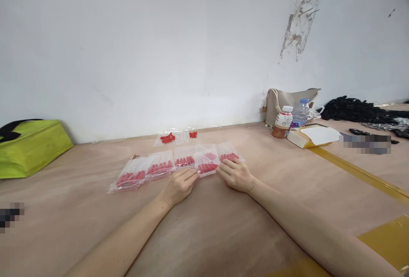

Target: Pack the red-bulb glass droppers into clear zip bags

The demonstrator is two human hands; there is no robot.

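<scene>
A small clear plastic bag (205, 168) with red rod-like pieces lies between my two hands on the brown table covering. My left hand (181, 185) is closed, its fingertips at the bag's lower left corner. At the lower right edge of the same bag, my right hand (236, 175) pinches with curled fingers. Just behind my right hand is another bag of red pieces (229, 157). Further bags run in a row to the left: one in the middle (184, 160), one beside it (159, 167), and a leftmost one (130, 179). My fingers hide the gripped corners.
By the wall lie more loose red pieces (168, 137) on clear plastic. A yellow-green bag (35, 147) stands at left. To the right are a drink bottle (282, 122), a clear bottle (300, 113), a beige bag (271, 108), a yellow-white box (302, 138) and a black pile (354, 110).
</scene>
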